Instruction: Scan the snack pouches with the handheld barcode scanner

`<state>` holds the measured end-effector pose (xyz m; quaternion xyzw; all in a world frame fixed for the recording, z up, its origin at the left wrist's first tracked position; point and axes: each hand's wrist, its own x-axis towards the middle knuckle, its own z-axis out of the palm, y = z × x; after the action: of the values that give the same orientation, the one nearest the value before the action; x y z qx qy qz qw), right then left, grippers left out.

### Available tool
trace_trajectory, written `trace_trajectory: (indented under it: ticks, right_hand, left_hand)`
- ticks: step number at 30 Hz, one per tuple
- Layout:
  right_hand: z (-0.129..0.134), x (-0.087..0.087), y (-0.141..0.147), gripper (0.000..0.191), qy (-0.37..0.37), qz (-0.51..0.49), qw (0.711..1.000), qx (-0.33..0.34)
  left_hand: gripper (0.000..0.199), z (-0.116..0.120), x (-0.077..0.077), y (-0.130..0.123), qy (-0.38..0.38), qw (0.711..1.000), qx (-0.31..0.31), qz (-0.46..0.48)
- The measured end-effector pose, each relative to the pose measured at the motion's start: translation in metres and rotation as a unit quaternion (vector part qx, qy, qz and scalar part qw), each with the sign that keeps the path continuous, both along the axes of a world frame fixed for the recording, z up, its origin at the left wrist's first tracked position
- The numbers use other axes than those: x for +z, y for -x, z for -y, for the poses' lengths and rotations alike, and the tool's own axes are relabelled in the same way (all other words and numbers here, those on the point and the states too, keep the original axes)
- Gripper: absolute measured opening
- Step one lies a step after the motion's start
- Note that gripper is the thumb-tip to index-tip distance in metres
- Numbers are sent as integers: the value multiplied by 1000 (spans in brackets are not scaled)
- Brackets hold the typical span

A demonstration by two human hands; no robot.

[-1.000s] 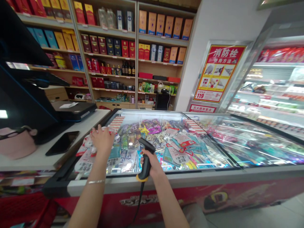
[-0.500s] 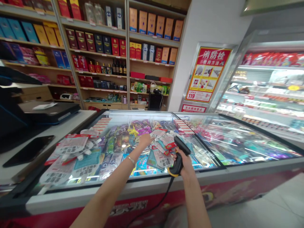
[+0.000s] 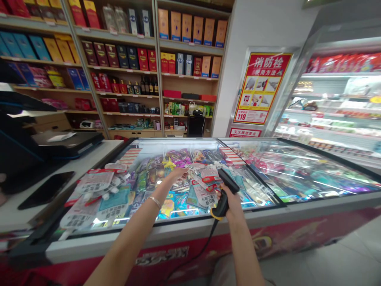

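My right hand (image 3: 232,202) is wrapped round the handle of a black barcode scanner (image 3: 222,204) with yellow trim; its cable hangs down past the freezer's front edge. The scanner's head is above a pile of white and red packets (image 3: 205,192) on the glass lid. My left hand (image 3: 179,173), with a bracelet at the wrist, reaches to the left edge of that pile. Its fingers look bent together, and what they hold, if anything, is too small to make out. Another heap of similar packets (image 3: 95,186) lies on the left part of the glass.
The glass-topped freezer (image 3: 253,217) stretches to the right. On the left counter (image 3: 80,169) lie a black phone (image 3: 46,190) and a dark device with a paper slip. Shelves of boxes (image 3: 190,45) stand behind, and a lit fridge (image 3: 330,107) stands at the right.
My left hand has drawn back slightly to the left at the pile's edge. The right hand still holds the scanner in nearly the same place. The view has shifted a little.
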<state>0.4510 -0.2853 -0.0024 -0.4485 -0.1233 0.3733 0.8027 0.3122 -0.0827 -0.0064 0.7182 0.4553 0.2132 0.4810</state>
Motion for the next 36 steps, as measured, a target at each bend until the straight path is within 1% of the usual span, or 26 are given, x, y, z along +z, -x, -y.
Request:
trace_trajectory:
  ticks: [2, 4, 6, 9, 12, 15, 17, 23, 25, 27, 28, 30, 33, 36]
  right_hand:
    - [-1, 6, 14, 33, -9, 11, 1000, 12]
    - [-2, 11, 27, 33, -16, 35, 999, 25]
    - [-4, 17, 38, 33, -8, 77, 996, 51]
    - [-6, 25, 54, 32, 4, 142, 985, 95]
    - [-9, 30, 70, 33, -2, 167, 978, 123]
    - [-11, 32, 86, 33, -7, 173, 974, 144]
    - [-12, 34, 93, 33, -8, 178, 973, 147]
    - [-14, 38, 100, 31, -7, 195, 970, 145]
    - [-16, 40, 104, 31, -9, 190, 972, 135]
    - [-20, 40, 111, 31, -20, 182, 975, 128]
    - [-24, 41, 117, 31, -27, 178, 975, 133]
    - [-31, 39, 132, 30, -41, 167, 971, 164]
    - [-45, 33, 159, 28, -40, 141, 963, 226]
    - [-59, 21, 188, 29, -23, 105, 955, 275]
  left_hand:
    - [55, 9, 0, 28, 18, 999, 5, 33]
    - [56, 17, 0, 60, -5, 997, 6, 74]
    - [56, 22, 1, 94, -67, 991, 20, 112]
    - [51, 27, 7, 142, -178, 975, 36, 126]
    - [45, 29, 18, 175, -263, 958, 33, 107]
    - [43, 31, 25, 190, -313, 945, 44, 88]
    - [42, 32, 25, 193, -326, 941, 45, 82]
    - [38, 34, 13, 194, -318, 943, 32, 96]
    - [38, 34, 13, 196, -319, 942, 32, 98]
    - [40, 34, 17, 202, -322, 941, 48, 97]
    - [41, 34, 20, 207, -323, 939, 64, 96]
    - [43, 32, 28, 223, -328, 933, 110, 97]
    - [45, 29, 37, 255, -339, 914, 212, 76]
    - [48, 31, 38, 289, -318, 895, 311, 19]
